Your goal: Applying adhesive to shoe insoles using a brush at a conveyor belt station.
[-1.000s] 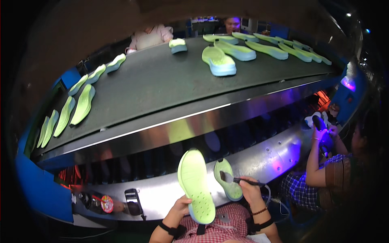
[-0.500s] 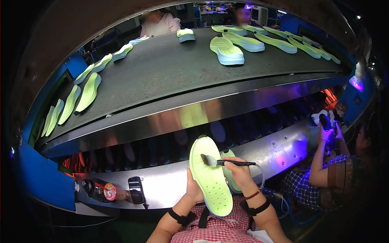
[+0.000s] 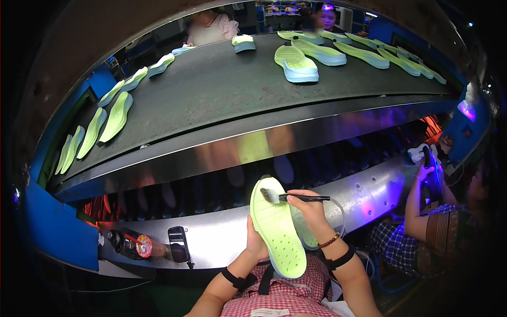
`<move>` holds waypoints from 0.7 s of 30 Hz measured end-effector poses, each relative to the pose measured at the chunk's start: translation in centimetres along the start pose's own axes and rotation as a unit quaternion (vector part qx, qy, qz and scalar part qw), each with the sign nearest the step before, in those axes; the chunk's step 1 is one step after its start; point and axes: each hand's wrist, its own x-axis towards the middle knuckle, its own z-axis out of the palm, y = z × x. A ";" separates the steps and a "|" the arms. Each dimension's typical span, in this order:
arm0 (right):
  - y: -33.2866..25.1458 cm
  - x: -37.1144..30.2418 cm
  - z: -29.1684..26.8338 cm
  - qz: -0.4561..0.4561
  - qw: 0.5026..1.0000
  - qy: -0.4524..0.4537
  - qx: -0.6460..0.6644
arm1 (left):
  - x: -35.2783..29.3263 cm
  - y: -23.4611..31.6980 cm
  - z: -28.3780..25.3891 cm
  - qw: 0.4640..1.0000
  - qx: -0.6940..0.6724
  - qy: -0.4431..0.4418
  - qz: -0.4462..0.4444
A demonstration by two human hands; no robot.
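Note:
My left hand (image 3: 256, 242) grips a yellow-green shoe sole (image 3: 280, 232) by its left edge and holds it upright in front of me. Small holes dot the sole's near half, and a dark tab sticks up at its far end. Between the fingers of my right hand (image 3: 312, 212) is a brush (image 3: 302, 198) with a black handle and a clear tube running from its back end. The brush's dark-tipped bristles rest on the inner face of the sole near its far end. A second greenish sole (image 3: 306, 236) lies behind, mostly hidden by the first sole and my right hand.
Beyond a metal ledge (image 3: 211, 232) runs a dark conveyor belt (image 3: 206, 95) carrying several yellow-green soles (image 3: 117, 117). A lidded cup (image 3: 143, 246) and a black case (image 3: 179, 245) stand at left. A co-worker (image 3: 422, 227) sits at right; others stand across the belt.
The brush has moved along the sole toward its far end. The sole has shifted slightly right in my left hand's grip, and more of the sole behind is covered.

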 end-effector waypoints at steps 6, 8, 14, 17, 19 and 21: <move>1.1 -1.6 1.8 -0.277 0.915 -0.046 -0.290 | 0.7 -0.8 -0.5 0.994 0.043 0.091 0.030; 1.2 -3.2 1.2 -0.297 0.892 -0.087 -0.329 | 0.9 0.2 -0.7 0.994 0.044 0.088 0.049; -1.0 -7.9 -2.0 -0.079 0.880 -0.355 -0.305 | -0.5 3.4 -1.2 0.993 0.042 0.041 0.103; -2.5 -6.6 -1.7 -0.131 0.939 -0.239 -0.212 | -1.1 2.2 -0.6 0.997 0.068 -0.022 0.039; -3.2 -5.1 -0.9 -0.145 0.966 -0.120 -0.178 | -1.0 1.0 -0.1 0.998 -0.013 -0.060 0.034; -3.3 -4.0 0.2 -0.182 0.958 -0.043 -0.218 | -0.6 0.4 0.4 0.999 0.023 -0.031 0.004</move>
